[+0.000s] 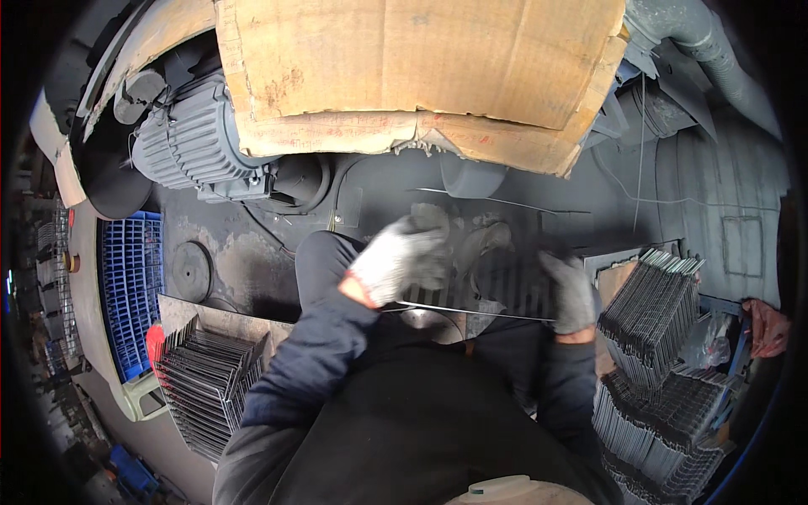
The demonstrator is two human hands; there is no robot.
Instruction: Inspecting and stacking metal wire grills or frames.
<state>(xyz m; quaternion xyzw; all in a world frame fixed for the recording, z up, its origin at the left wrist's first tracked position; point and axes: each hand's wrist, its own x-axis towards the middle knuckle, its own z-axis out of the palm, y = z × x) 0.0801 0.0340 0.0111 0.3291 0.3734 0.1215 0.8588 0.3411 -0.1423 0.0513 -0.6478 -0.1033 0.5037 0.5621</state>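
Both my hands wear grey-white work gloves and are partly smeared by motion. Between them, over my lap, is a dark metal wire rack [501, 282], blurred, with a thin bright rod along its near edge. My left hand [397, 259] is curled at the rack's left side, its fingertips blurred. At the other end, my right hand [574, 295] has its fingers closed on the rack's right side. Behind the rack, a grey rounded part [473, 178] of the machine shows below a cardboard sheet [421, 67].
Stacked bent wire racks stand at left [210, 366] and in piles at right [652, 307]. A finned motor [189, 139] and a blue plastic crate [133, 290] are to the left. A thick duct [699, 38] runs at upper right. A red bag [768, 328] hangs at far right.
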